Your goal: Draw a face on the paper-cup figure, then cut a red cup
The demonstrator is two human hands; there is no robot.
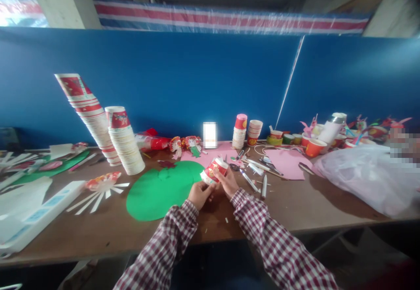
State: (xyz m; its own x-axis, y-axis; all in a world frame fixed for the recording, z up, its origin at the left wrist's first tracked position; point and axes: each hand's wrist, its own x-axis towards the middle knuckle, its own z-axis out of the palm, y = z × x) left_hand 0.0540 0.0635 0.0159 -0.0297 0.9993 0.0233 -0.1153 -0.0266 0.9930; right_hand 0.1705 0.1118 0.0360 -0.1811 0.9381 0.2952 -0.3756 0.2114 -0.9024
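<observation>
A red and white paper cup (214, 170) is held tilted in front of me, just above the table. My left hand (201, 195) pinches its lower edge from the near left side. On the right, my right hand (227, 182) wraps its fingers over the cup's side. Behind and left of the cup lies a large round green sheet (154, 198) of paper or felt. To the left, a cut cup (101, 189) is spread out with white strips like rays. Small paper figures with red and yellow heads (193, 143) stand behind the green sheet.
Two tall stacks of paper cups (126, 143) lean at the back left, beside a long white box (42, 218). Markers (264, 186) and pink paper (285, 163) lie to the right. Further right are a plastic bag (367, 176), an orange cup (315, 147) and a flask (333, 128).
</observation>
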